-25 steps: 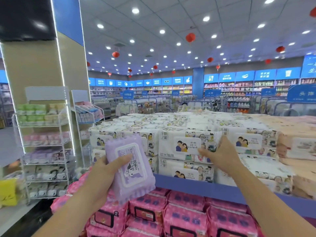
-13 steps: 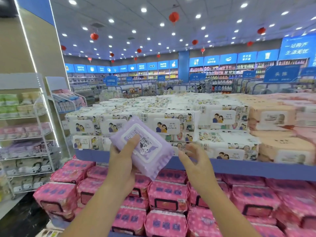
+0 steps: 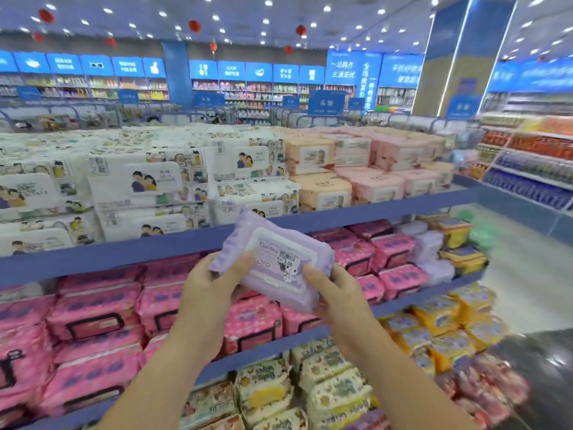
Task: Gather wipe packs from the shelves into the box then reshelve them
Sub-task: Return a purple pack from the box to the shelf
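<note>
Purple wipe pack [image 3: 273, 262]: soft, crinkled plastic pillow shape with a glossy rounded rectangular lid and a printed label. Lid faces the camera. The long axis slants from upper left down to lower right. Held in the air before the blue shelf edge [image 3: 124, 252] and above the pink packs [image 3: 93, 321]. Left hand [image 3: 210, 283] grips the upper-left end with its thumb on the face. Right hand [image 3: 335, 293] grips the lower-right end.

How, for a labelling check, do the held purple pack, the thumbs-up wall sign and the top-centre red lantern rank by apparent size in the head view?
1. purple pack, though nearness to the camera inflates it
2. thumbs-up wall sign
3. top-centre red lantern
</note>
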A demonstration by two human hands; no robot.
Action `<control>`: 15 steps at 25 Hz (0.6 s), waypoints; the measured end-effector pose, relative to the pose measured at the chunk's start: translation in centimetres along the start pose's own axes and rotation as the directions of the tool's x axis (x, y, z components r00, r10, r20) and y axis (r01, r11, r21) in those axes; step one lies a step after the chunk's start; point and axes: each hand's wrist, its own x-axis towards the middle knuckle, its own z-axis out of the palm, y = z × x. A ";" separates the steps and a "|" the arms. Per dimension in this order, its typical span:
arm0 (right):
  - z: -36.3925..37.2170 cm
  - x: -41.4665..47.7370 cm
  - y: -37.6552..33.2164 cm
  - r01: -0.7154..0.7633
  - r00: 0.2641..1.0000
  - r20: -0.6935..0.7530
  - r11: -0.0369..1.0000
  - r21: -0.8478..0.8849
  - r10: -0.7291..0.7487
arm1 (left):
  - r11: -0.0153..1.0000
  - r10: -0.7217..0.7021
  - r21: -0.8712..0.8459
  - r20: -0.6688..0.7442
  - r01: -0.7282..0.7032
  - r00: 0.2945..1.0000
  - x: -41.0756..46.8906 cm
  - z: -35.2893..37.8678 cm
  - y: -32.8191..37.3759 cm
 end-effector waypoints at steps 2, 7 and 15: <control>-3.7 -1.8 -0.7 0.024 0.998 -0.063 0.999 -0.025 -0.025 | 0.998 -0.053 0.039 0.059 0.051 0.997 -1.0 2.9 -1.4; -13.1 -4.0 -3.3 0.078 0.981 -0.174 0.994 -0.077 -0.091 | 0.992 -0.101 0.091 0.184 0.085 0.978 -1.9 12.1 -2.8; -34.2 -2.7 -10.0 0.157 0.953 -0.214 0.955 -0.253 -0.213 | 0.985 -0.098 0.166 0.348 0.041 0.932 0.2 32.2 -9.0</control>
